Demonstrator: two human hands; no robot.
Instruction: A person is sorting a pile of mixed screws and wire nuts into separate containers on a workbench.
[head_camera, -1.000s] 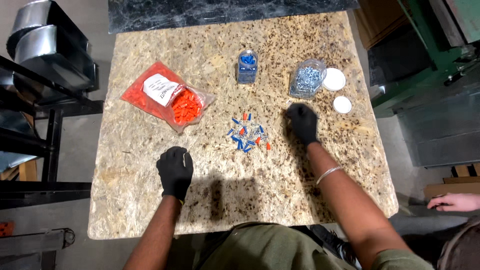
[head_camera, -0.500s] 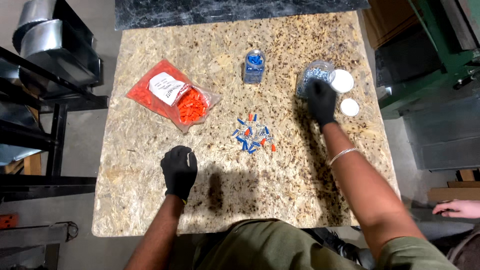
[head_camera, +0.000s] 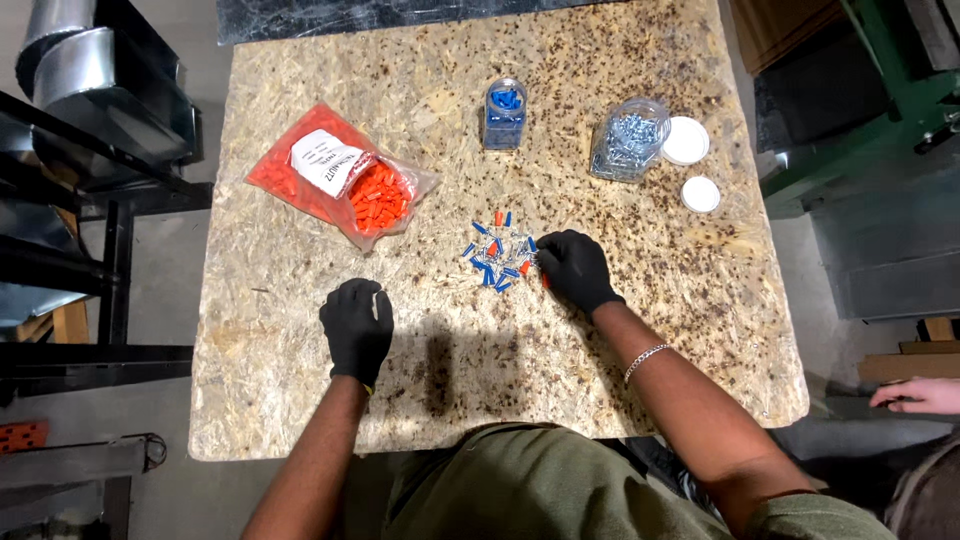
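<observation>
- Now your right hand (head_camera: 573, 270) rests, fingers curled, on the right edge of the small pile of blue and orange connectors (head_camera: 498, 254) at mid-table; whether it pinches one, you cannot tell.
- Your left hand (head_camera: 356, 325) lies loosely closed on the chipboard table (head_camera: 300, 400), seemingly pinching a small pale piece.
- Behind the pile stand a blue-filled jar (head_camera: 505, 113) and a jar of screws (head_camera: 627, 139).

Black gloves, silver bracelet, olive shirt
</observation>
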